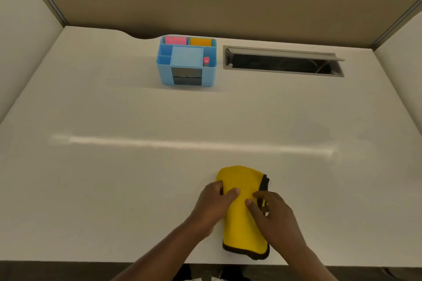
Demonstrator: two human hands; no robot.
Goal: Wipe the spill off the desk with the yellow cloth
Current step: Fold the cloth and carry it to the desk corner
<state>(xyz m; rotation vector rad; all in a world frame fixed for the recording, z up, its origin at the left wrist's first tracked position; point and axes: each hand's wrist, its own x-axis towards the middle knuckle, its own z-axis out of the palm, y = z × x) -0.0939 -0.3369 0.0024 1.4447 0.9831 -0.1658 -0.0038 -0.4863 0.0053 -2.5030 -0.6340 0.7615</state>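
Both hands are on the folded yellow cloth (243,223) at the lower centre of the white bench (114,178): left hand (213,206) clamped on its left edge, right hand (271,214) pinching its right edge; blue organiser (186,64) sits well apart, upper centre.

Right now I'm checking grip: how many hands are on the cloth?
2. The left hand rests on the cloth's left edge; the right hand presses its right side.

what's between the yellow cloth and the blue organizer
Bare desk, crossed only by a pale streak of light, between the yellow cloth and blue organizer in the head view.
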